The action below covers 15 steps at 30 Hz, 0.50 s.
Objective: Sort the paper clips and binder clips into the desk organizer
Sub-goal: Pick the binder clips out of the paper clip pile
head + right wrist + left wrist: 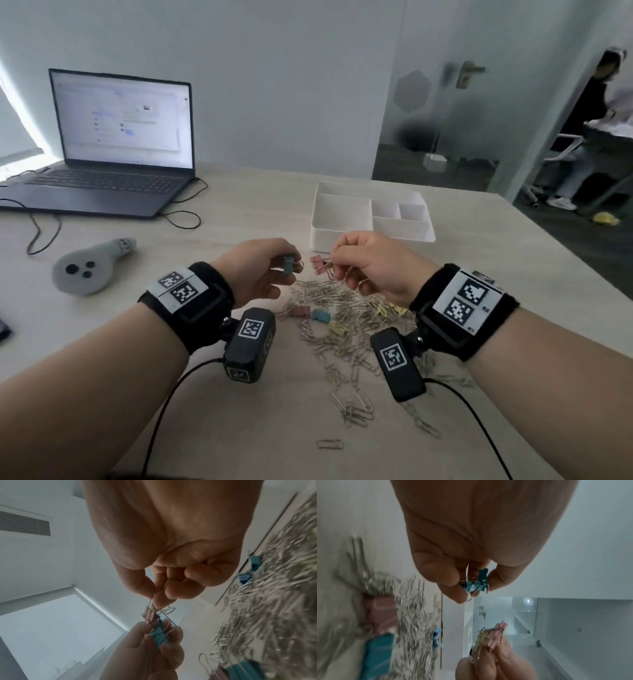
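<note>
My left hand (274, 265) pinches a teal binder clip (289, 264) (476, 583) (159, 635) above the table. Close beside it, my right hand (346, 267) pinches a pink binder clip (318, 264) (496, 637) (150, 616) by its wire handle, with paper clips caught in the fingers. Below both hands spreads a pile of silver paper clips (342, 315) with pink (298, 311), teal (320, 316) and yellow (337, 330) binder clips mixed in. The white desk organizer (342, 236) stands just beyond the hands; the compartments I can see hold nothing.
An open laptop (113, 161) with a trailing black cable (41, 236) sits at the far left. A grey handheld device (89, 267) lies left of my left hand. Loose paper clips (352, 411) trail toward the near edge. A person (596, 137) stands in the doorway at right.
</note>
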Motion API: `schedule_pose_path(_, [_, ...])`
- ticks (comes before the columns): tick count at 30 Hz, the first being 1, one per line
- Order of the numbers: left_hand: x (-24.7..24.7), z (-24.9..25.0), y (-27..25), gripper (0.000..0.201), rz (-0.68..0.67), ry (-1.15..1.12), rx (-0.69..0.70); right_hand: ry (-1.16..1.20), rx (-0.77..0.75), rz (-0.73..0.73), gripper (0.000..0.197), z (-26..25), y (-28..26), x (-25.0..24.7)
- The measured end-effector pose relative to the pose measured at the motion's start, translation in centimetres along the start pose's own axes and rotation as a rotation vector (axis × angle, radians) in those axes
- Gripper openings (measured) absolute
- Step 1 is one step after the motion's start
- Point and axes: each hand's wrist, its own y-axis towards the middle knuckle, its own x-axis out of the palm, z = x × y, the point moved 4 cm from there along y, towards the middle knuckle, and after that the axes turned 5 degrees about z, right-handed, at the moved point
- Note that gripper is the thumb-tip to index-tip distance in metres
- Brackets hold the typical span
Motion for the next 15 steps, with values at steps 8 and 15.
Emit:
schedule_pose_path(8, [-4.0, -0.1, -0.8, 0.022, -0.017, 0.203, 0.146, -0.032, -0.062, -0.049, 0.002, -1.2, 3.5, 5.0])
schedule_pose_path(15, [-7.1, -1.1, 0.3, 0.01, 0.235, 0.324, 0.213, -0.14, -0.015, -0.004, 0.012, -0.5, 5.6, 5.5])
